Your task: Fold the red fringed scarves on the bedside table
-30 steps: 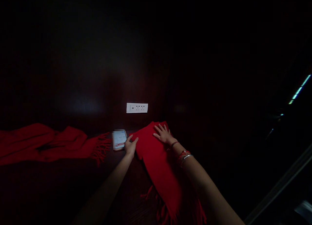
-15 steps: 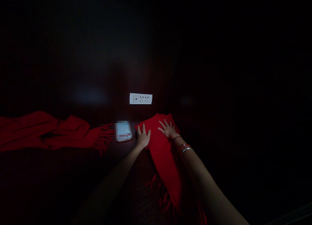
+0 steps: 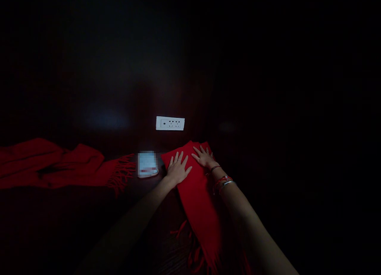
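A folded red scarf [image 3: 198, 203] stretches over a dark surface, its fringe hanging toward me at the bottom. My left hand [image 3: 177, 170] lies flat on the scarf's far left part with the fingers spread. Close beside it, my right hand [image 3: 204, 157] rests on the far right part, fingers also apart. Bracelets circle my right wrist. Neither hand grips the cloth. The scarf's right edge is partly hidden by my right hand and forearm.
Left of my hands lies a phone-like flat object [image 3: 147, 164], its face blurred out. Another red fringed scarf [image 3: 68, 164] is bunched farther left. A white socket panel [image 3: 170, 123] is on the dark wall behind. Much of the surroundings is too dark to make out.
My left hand has moved farther onto the scarf and its fingers show more fully spread. My right hand stays almost in place. The view has shifted slightly.
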`<state>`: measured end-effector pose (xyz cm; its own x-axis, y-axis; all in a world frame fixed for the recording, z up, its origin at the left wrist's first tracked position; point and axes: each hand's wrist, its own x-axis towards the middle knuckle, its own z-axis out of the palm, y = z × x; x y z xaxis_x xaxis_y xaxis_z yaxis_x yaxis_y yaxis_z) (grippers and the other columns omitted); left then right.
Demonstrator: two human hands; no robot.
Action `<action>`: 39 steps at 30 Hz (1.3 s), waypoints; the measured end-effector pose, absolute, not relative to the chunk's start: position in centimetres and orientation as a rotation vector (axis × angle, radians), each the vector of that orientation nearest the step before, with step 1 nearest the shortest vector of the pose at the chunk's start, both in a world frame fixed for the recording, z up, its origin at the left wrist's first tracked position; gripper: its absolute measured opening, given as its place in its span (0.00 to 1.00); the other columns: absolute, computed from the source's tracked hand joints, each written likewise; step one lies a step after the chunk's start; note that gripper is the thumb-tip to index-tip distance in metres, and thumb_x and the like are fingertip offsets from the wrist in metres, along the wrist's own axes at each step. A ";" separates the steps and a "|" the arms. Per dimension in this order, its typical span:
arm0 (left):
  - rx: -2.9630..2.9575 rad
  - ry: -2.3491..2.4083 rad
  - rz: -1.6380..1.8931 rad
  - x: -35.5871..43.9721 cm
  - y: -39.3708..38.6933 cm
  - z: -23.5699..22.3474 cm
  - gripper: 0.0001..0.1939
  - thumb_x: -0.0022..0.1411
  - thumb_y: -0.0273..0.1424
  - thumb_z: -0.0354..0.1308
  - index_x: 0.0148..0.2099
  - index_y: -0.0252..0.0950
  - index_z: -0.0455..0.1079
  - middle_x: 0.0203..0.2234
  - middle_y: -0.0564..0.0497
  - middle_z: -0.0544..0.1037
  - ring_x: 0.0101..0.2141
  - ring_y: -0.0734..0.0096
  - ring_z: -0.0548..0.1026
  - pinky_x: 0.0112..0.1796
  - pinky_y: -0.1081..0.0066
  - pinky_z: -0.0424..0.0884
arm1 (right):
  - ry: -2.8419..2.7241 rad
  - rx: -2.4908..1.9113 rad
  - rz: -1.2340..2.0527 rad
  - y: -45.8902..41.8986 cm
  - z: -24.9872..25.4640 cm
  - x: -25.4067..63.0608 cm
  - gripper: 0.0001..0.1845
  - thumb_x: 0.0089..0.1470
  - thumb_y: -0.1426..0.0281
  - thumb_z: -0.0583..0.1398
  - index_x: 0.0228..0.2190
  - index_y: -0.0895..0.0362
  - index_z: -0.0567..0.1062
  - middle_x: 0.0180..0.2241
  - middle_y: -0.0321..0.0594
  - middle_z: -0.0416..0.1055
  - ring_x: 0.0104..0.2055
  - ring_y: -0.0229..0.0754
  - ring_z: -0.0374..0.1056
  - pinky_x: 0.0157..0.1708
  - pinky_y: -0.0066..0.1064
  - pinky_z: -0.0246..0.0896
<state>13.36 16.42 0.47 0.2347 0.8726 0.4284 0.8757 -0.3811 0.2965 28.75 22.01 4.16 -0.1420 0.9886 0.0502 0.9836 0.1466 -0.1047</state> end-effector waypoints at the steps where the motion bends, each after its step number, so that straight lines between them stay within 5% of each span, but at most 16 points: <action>1: -2.479 -1.765 -0.822 13.2 16.7 0.1 0.29 0.54 0.43 0.44 0.56 0.36 0.52 0.56 0.46 0.47 0.56 0.56 0.40 0.52 0.57 0.38 | -2.303 -1.986 0.078 22.3 4.1 28.7 0.33 0.47 0.46 0.37 0.54 0.40 0.41 0.58 0.36 0.32 0.57 0.58 0.29 0.49 0.55 0.30; 14: -2.460 -1.922 -0.802 12.3 16.7 -0.7 0.31 0.53 0.47 0.44 0.57 0.41 0.50 0.57 0.48 0.45 0.56 0.54 0.38 0.51 0.52 0.38 | -2.277 -2.042 0.054 21.9 3.3 28.6 0.35 0.46 0.45 0.37 0.54 0.41 0.39 0.59 0.34 0.29 0.57 0.59 0.28 0.49 0.54 0.32; 25: -2.465 -1.781 -0.975 12.5 11.7 -1.2 0.27 0.55 0.38 0.46 0.56 0.36 0.51 0.57 0.45 0.45 0.56 0.56 0.39 0.52 0.58 0.40 | -2.202 -2.121 0.111 14.4 2.0 30.8 0.34 0.48 0.48 0.40 0.55 0.44 0.39 0.59 0.39 0.28 0.57 0.59 0.33 0.49 0.52 0.37; 28: -2.554 -1.795 -0.926 12.5 9.2 -1.8 0.28 0.55 0.39 0.47 0.57 0.36 0.50 0.57 0.45 0.43 0.56 0.54 0.37 0.52 0.58 0.41 | -2.158 -2.081 0.237 11.1 1.2 31.9 0.34 0.51 0.52 0.43 0.56 0.50 0.40 0.58 0.46 0.36 0.56 0.54 0.42 0.49 0.44 0.43; 32: -2.616 -1.906 -1.004 12.8 5.9 -1.9 0.30 0.53 0.38 0.50 0.57 0.35 0.50 0.57 0.41 0.41 0.55 0.52 0.39 0.51 0.59 0.45 | -2.050 -1.968 0.332 7.4 1.0 33.2 0.33 0.51 0.64 0.50 0.55 0.61 0.43 0.49 0.50 0.59 0.49 0.42 0.57 0.46 0.29 0.51; 39: -2.393 -2.596 -1.720 14.1 4.3 -0.7 0.36 0.48 0.32 0.57 0.57 0.34 0.45 0.46 0.40 0.63 0.46 0.59 0.64 0.44 0.67 0.60 | -1.750 -1.972 0.370 6.3 3.5 33.6 0.27 0.43 0.71 0.58 0.47 0.58 0.62 0.37 0.41 0.69 0.38 0.37 0.65 0.39 0.26 0.57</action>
<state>14.05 4.26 -0.71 -0.0730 0.9973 -0.0120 0.3778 0.0388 0.9251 33.60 6.29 3.50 0.1481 0.9829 0.1092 0.8548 -0.0717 -0.5141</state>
